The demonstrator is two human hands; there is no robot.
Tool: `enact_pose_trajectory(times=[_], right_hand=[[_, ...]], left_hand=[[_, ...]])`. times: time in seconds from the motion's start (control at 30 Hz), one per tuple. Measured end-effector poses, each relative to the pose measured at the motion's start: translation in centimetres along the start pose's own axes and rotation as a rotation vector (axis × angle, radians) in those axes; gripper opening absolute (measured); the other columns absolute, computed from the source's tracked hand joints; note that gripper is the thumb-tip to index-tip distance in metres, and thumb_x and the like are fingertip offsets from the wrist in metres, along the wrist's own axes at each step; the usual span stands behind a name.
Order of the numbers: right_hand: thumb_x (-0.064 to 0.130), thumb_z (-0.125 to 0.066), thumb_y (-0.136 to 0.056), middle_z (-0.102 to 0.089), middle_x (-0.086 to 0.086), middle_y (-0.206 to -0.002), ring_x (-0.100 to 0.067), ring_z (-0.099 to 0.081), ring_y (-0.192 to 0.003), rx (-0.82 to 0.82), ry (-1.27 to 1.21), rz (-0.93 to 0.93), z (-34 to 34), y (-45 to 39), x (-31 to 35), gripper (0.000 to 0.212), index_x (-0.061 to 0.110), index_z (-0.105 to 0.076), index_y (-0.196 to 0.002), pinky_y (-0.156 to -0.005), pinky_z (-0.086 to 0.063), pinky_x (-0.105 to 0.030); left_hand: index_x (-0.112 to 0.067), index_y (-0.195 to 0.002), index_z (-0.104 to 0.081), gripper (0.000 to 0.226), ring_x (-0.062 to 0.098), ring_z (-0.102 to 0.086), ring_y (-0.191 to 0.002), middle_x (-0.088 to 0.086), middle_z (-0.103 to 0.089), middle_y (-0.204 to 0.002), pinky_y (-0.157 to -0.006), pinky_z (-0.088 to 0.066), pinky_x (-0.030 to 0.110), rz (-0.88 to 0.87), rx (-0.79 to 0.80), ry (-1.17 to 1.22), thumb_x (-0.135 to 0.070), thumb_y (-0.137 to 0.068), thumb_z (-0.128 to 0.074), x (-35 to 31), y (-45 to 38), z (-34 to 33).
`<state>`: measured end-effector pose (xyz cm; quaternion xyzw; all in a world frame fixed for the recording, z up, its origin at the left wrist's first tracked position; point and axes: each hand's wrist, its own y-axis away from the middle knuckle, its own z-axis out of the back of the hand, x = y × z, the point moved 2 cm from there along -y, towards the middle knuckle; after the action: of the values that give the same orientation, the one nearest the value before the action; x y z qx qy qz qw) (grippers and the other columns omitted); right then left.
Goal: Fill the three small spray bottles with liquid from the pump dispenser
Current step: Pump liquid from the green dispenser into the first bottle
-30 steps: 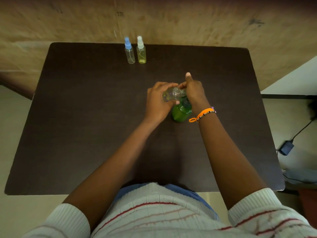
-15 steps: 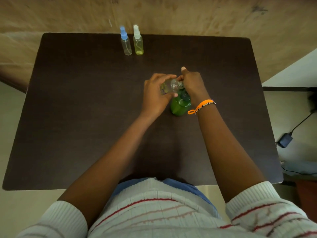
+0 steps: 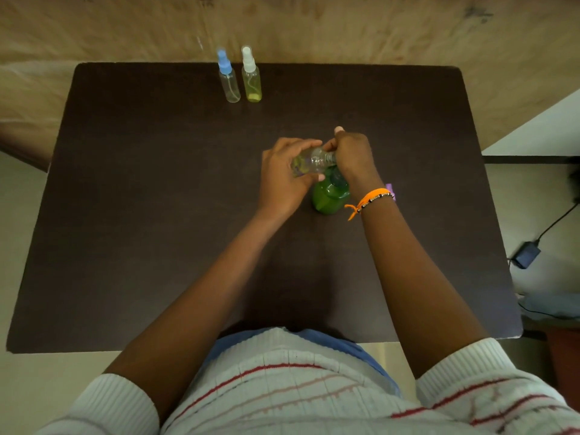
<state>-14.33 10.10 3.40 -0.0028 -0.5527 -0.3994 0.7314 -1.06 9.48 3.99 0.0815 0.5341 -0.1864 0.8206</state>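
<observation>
Against a plywood wall (image 3: pixel 345 26), a dark brown table (image 3: pixel 157 215).

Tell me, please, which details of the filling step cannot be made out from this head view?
- Pump dispenser nozzle: hidden under the right hand.
- Neck opening of the clear bottle gripped by the left hand: covered by right fingers.
- Liquid flow: not visible.

No legible text or labels.
</observation>
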Motion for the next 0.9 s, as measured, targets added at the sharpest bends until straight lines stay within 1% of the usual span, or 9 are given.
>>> enact_pose_trajectory(times=[0.1,0.17,0.23,0.3,0.37,0.5,0.6,0.77,0.9], right_hand=[[0.018,-0.041,-0.099,-0.064,-0.010,-0.078,-0.027,-0.062,-0.094,-0.067,0.005,0.043,-0.1,0.3,-0.4,0.049,0.018,-0.059,-0.054,-0.089,-0.047,-0.038],[0.016,-0.042,-0.098,-0.064,-0.009,-0.084,-0.026,-0.062,-0.101,-0.064,0.012,0.031,-0.1,0.4,-0.4,0.047,0.019,-0.059,-0.054,-0.091,-0.048,-0.039],[0.023,-0.043,-0.099,-0.064,-0.008,-0.084,-0.025,-0.062,-0.094,-0.022,0.015,-0.004,0.0,0.3,-0.1,0.046,0.019,-0.060,-0.057,-0.086,-0.048,-0.038],[0.033,-0.044,-0.100,-0.064,-0.006,-0.077,-0.022,-0.059,-0.078,0.045,0.026,-0.029,0.1,0.5,0.2,0.046,0.018,-0.060,-0.060,-0.077,-0.045,-0.035],[0.036,-0.044,-0.100,-0.061,-0.003,-0.069,-0.019,-0.056,-0.070,0.054,0.012,-0.025,0.1,0.7,0.4,0.047,0.017,-0.060,-0.060,-0.075,-0.043,-0.032],[0.030,-0.037,-0.103,-0.060,-0.003,-0.067,-0.024,-0.059,-0.082,-0.044,0.000,0.020,0.0,0.9,0.0,0.054,0.018,-0.059,-0.055,-0.084,-0.047,-0.036],[0.028,-0.035,-0.104,-0.058,-0.001,-0.066,-0.023,-0.058,-0.083,-0.043,0.008,0.016,0.0,1.1,0.1,0.055,0.018,-0.058,-0.055,-0.082,-0.046,-0.034],[0.034,-0.043,-0.101,-0.060,-0.002,-0.069,-0.023,-0.059,-0.083,0.026,-0.001,-0.055,0.1,1.1,0.5,0.048,0.017,-0.060,-0.059,-0.080,-0.045,-0.034],[0.032,-0.050,-0.097,-0.061,-0.002,-0.066,-0.022,-0.059,-0.077,-0.025,-0.012,-0.027,0.0,1.3,0.3,0.043,0.017,-0.060,-0.058,-0.077,-0.046,-0.034]], left_hand=[[-0.021,-0.108,-0.067,0.056,0.022,-0.059,-0.100,0.000,-0.060,-0.105,-0.094,-0.045,0.047,-0.015,-0.001,0.011,-0.022,-0.052,-0.074,0.2,0.1,0.0],[-0.020,-0.108,-0.067,0.057,0.021,-0.059,-0.100,-0.004,-0.058,-0.103,-0.093,-0.045,0.047,-0.015,0.003,0.013,-0.023,-0.052,-0.074,0.1,0.0,0.0],[-0.021,-0.108,-0.067,0.056,0.021,-0.058,-0.101,-0.006,-0.057,-0.103,-0.095,-0.044,0.046,-0.014,0.007,0.011,-0.024,-0.052,-0.073,0.0,0.0,0.1],[-0.021,-0.108,-0.067,0.056,0.020,-0.058,-0.101,-0.005,-0.057,-0.103,-0.095,-0.043,0.046,-0.019,0.009,0.019,-0.024,-0.053,-0.073,-0.1,0.1,0.1],[-0.021,-0.109,-0.067,0.056,0.020,-0.059,-0.100,-0.006,-0.057,-0.103,-0.094,-0.044,0.048,-0.027,0.005,0.036,-0.024,-0.053,-0.074,0.0,0.0,0.1],[-0.020,-0.108,-0.067,0.057,0.019,-0.059,-0.100,-0.008,-0.056,-0.102,-0.093,-0.045,0.048,-0.017,0.012,0.034,-0.023,-0.052,-0.074,0.3,0.1,-0.1],[-0.021,-0.108,-0.067,0.056,0.019,-0.059,-0.100,-0.010,-0.056,-0.101,-0.093,-0.045,0.048,-0.022,0.013,0.030,-0.024,-0.052,-0.074,0.2,0.0,0.0],[-0.019,-0.108,-0.067,0.056,0.018,-0.058,-0.100,-0.010,-0.054,-0.100,-0.095,-0.043,0.047,-0.035,0.014,0.034,-0.022,-0.053,-0.074,0.0,0.0,0.2],[-0.020,-0.109,-0.066,0.056,0.020,-0.059,-0.100,-0.010,-0.054,-0.100,-0.093,-0.044,0.049,-0.033,0.017,0.060,-0.022,-0.054,-0.074,0.6,0.1,-0.1]])
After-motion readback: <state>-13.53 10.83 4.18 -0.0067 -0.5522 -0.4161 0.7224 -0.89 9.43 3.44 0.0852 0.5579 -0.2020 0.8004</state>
